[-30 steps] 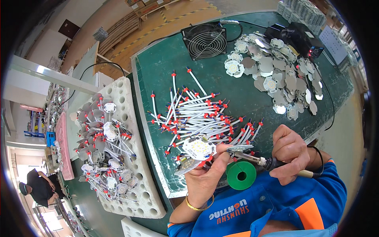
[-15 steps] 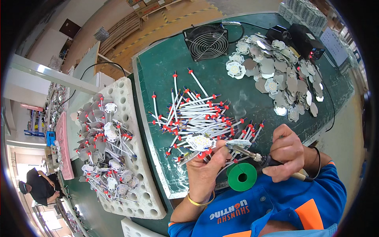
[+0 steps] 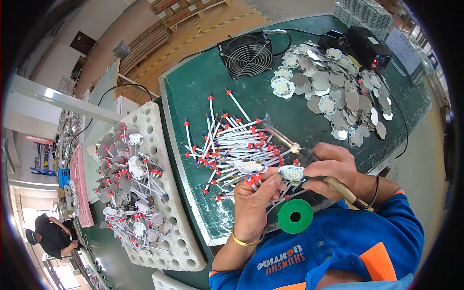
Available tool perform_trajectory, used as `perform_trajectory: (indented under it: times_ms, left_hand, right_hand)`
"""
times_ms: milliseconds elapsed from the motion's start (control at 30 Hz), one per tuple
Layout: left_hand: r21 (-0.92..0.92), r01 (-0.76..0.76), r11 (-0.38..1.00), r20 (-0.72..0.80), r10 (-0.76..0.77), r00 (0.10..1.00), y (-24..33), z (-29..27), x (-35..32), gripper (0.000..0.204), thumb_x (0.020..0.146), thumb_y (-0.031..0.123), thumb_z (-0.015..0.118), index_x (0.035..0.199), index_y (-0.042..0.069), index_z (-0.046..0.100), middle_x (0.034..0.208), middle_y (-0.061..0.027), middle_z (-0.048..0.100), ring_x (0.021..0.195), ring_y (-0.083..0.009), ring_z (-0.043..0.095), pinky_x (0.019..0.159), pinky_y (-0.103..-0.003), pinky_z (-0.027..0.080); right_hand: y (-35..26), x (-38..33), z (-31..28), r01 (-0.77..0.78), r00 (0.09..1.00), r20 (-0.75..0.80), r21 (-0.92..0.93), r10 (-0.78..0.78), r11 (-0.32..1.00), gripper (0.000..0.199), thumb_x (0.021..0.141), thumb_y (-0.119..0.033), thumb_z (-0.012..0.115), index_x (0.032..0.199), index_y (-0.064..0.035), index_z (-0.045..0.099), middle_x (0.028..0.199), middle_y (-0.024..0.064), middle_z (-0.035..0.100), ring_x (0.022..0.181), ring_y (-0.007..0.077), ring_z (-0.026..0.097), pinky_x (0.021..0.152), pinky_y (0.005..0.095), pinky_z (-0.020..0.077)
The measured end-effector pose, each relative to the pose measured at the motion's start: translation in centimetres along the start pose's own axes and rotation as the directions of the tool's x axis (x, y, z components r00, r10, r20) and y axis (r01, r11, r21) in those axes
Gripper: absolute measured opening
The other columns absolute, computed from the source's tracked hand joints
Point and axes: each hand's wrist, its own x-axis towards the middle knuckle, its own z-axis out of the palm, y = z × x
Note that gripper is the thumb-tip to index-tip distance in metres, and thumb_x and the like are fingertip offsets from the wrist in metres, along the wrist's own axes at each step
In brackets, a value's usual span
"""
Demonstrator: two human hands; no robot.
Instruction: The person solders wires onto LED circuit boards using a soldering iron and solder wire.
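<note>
My left hand (image 3: 256, 205) is closed on a white LED board (image 3: 250, 167) and red-collared wire ends at its fingers. Between my hands is a second LED board (image 3: 292, 173), its lit-looking face up; my left thumb and right fingertips meet its edges. My right hand (image 3: 336, 174) is wrapped round a soldering iron (image 3: 305, 155), whose tip points up and left over the wires. Just below the boards, a green spool of solder wire (image 3: 306, 216) rests near my chest. White wires with red collars (image 3: 232, 145) lie heaped beyond my left hand.
Loose LED boards (image 3: 345, 92) are piled at the far right, near a black power unit (image 3: 368, 48). A black fan (image 3: 247, 57) stands at the back edge. On the left, a white foam tray (image 3: 186, 241) bears wired boards. Another person (image 3: 50, 234) sits at far left.
The soldering iron's tip has lifted off the board and swung up and left. My right fingers have come to the board's edge, and the board has turned its face up.
</note>
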Motion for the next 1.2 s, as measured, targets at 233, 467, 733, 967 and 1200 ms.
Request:
perform_trajectory:
  times_ms: [233, 467, 733, 967, 1200]
  left_hand:
    - [0.119, 0.042, 0.992, 0.089, -0.053, 0.995, 0.9, 0.4, 0.7, 0.022, 0.083, 0.017, 0.061, 0.098, 0.001, 0.062, 0.071, -0.0047, 0.063, 0.057, -0.0046, 0.052, 0.052, -0.017, 0.040]
    - [0.213, -0.013, 0.977, 0.194, -0.029, 0.981, 0.0, -0.9, 2.1, 0.027, 0.084, 0.024, 0.059, 0.098, 0.000, 0.060, 0.068, -0.0025, 0.061, 0.056, -0.0038, 0.049, 0.050, -0.017, 0.038]
    - [0.310, 0.072, 0.948, 0.179, -0.132, 0.975, -0.1, -0.6, 2.8, 0.026, 0.089, 0.027, 0.052, 0.085, 0.003, 0.058, 0.062, -0.0006, 0.055, 0.051, -0.0045, 0.045, 0.046, -0.018, 0.035]
    - [-0.337, -0.034, 0.941, 0.334, 0.153, 0.930, -0.6, -2.4, 3.6, 0.047, 0.085, 0.051, 0.043, 0.084, 0.004, 0.052, 0.061, 0.0030, 0.041, 0.049, -0.0073, 0.030, 0.045, -0.024, 0.022]
    - [-0.228, -0.063, 0.972, 0.338, 0.139, 0.931, 0.9, -2.1, 3.1, 0.038, 0.081, 0.036, 0.059, 0.093, 0.001, 0.054, 0.065, 0.0016, 0.043, 0.052, -0.0060, 0.032, 0.047, -0.020, 0.026]
  right_hand:
    - [0.3, 0.3, 0.1, -0.087, 0.995, -0.038, 0.097, 0.091, 0.991, 0.024, 0.064, 0.002, 0.069, 0.084, -0.0057, 0.058, 0.069, 0.0077, 0.057, 0.054, 0.0205, 0.055, 0.045, 0.0290, 0.0432]
    - [0.3, 0.5, 0.4, -0.164, 0.986, 0.028, 0.254, 0.162, 0.953, 0.020, 0.069, 0.002, 0.067, 0.083, -0.0041, 0.054, 0.071, 0.0074, 0.059, 0.058, 0.0205, 0.055, 0.051, 0.0292, 0.0435]
    - [0.8, -0.5, 1.2, -0.230, 0.965, -0.081, 0.201, 0.250, 0.952, 0.018, 0.072, 0.001, 0.065, 0.084, -0.0041, 0.054, 0.073, 0.0083, 0.057, 0.063, 0.0214, 0.057, 0.051, 0.0287, 0.0428]
    - [3.1, -3.1, -2.9, 0.023, 0.999, 0.048, -0.362, -0.005, 0.932, 0.019, 0.072, -0.013, 0.064, 0.087, -0.0057, 0.054, 0.066, 0.0076, 0.051, 0.053, 0.0236, 0.050, 0.049, 0.0344, 0.0403]
    - [3.6, -5.4, -6.4, -0.142, 0.929, 0.129, -0.739, 0.346, 0.658, 0.021, 0.074, -0.016, 0.061, 0.090, -0.0085, 0.050, 0.065, 0.0079, 0.049, 0.063, 0.0260, 0.052, 0.060, 0.0363, 0.0401]
